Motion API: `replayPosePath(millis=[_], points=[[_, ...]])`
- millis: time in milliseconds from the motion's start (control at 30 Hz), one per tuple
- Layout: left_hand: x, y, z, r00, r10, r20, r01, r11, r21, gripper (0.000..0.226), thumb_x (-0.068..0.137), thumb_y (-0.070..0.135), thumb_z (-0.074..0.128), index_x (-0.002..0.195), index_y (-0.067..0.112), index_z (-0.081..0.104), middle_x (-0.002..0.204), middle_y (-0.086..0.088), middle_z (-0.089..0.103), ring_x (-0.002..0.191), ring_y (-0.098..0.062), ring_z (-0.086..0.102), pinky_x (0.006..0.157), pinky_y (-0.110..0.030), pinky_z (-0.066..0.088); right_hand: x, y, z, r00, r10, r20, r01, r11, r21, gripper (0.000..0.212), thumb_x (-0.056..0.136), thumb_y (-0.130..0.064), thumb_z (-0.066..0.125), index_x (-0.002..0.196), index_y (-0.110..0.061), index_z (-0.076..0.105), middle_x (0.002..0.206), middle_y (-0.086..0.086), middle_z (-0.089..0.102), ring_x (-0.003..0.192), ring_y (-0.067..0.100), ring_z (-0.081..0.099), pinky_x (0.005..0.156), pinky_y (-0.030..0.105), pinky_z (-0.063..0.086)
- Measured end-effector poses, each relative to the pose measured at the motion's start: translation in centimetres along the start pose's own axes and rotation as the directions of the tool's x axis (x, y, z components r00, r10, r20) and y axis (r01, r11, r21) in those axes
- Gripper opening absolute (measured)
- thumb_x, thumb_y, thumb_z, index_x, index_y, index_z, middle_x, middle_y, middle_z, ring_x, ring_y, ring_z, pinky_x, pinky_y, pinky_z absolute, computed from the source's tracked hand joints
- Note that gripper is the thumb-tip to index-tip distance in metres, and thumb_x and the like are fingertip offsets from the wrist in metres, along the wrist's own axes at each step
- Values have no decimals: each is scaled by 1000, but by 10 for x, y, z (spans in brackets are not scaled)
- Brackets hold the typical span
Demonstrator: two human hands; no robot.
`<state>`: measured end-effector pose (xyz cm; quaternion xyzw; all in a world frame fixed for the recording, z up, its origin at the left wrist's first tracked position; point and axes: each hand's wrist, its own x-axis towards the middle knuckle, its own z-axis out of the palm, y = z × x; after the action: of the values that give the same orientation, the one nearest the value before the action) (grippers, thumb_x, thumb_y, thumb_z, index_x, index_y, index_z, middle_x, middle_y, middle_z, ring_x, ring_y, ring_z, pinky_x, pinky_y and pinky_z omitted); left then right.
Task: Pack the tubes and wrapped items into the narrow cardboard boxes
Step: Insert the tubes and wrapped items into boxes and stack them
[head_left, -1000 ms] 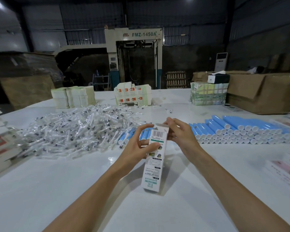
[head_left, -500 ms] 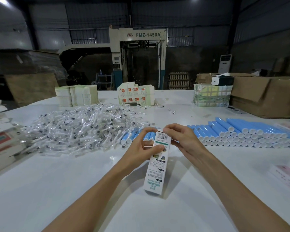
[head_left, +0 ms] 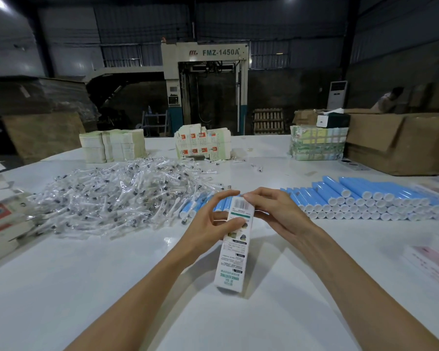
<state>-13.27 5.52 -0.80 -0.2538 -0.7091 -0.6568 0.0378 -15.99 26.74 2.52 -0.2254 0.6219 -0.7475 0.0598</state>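
A narrow white cardboard box (head_left: 232, 259) with green print stands tilted on the white table (head_left: 86, 287), its barcoded top end up. My left hand (head_left: 208, 221) grips its upper part, thumb across the front. My right hand (head_left: 274, 214) pinches the top end with curled fingers. Behind my hands lies a big heap of clear-wrapped items (head_left: 117, 198). Stacked blue tubes with white caps (head_left: 365, 201) lie in rows to the right, and a few more tubes (head_left: 200, 206) sit just behind my left hand.
Stacks of flat box blanks (head_left: 112, 146) and printed cartons (head_left: 203, 144) stand at the back. A taped bundle (head_left: 317, 143) and a large brown carton (head_left: 401, 143) sit at the back right. Flat boxes (head_left: 3, 224) lie at the left edge, printed sheets (head_left: 436, 257) at the right.
My right fingers have closed down over the box's top end, and my left fingers have curled nearer to it. The box stands slightly more upright.
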Motion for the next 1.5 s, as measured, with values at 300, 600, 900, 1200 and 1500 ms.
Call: replayPosePath(millis=[300, 600, 900, 1200, 1500], points=[[1, 1, -5, 989, 39, -145, -53, 994, -93, 56, 94, 21, 84, 141, 38, 58, 117, -10, 80, 107, -31, 78, 77, -41, 65, 1, 15, 24, 950, -275, -146, 246, 950, -190, 22, 95, -14, 76, 114, -25, 79, 111, 3, 79, 110, 22, 74, 94, 35, 60], [0, -3, -3, 990, 40, -132, -48, 997, -59, 51, 96, 19, 84, 138, 29, 58, 114, -11, 80, 107, -31, 78, 75, -45, 66, -5, 10, 17, 953, -269, -137, 232, 944, -234, 16, 92, -10, 79, 108, -9, 82, 103, 6, 81, 98, 23, 78, 83, 26, 60], [1, -11, 0, 990, -7, -140, -4, 997, -76, 49, 94, 25, 84, 136, 33, 59, 107, -15, 81, 97, -30, 80, 72, -35, 63, 2, 21, 15, 964, -235, -121, 202, 951, -235, 13, 97, -11, 73, 108, -13, 80, 102, 3, 81, 97, 20, 77, 82, 24, 59], [5, -14, 0, 920, -161, -358, 82, 971, -226, 53, 92, 14, 86, 128, 22, 47, 103, -12, 82, 85, -21, 80, 63, -35, 65, -12, 35, 35, 986, -119, -116, -8, 666, -746, 68, 95, -64, 63, 151, -37, 35, 146, -14, 44, 117, 8, 61, 95, 38, 55], [6, -22, 18, 964, -190, -187, 138, 955, -261, 47, 95, 24, 80, 127, 20, 47, 112, -11, 81, 96, -23, 80, 73, -36, 67, -58, 27, 34, 970, -241, -31, -24, 33, -999, 68, 106, -42, 47, 163, -13, 25, 145, 8, 47, 134, 27, 44, 104, 40, 42]])
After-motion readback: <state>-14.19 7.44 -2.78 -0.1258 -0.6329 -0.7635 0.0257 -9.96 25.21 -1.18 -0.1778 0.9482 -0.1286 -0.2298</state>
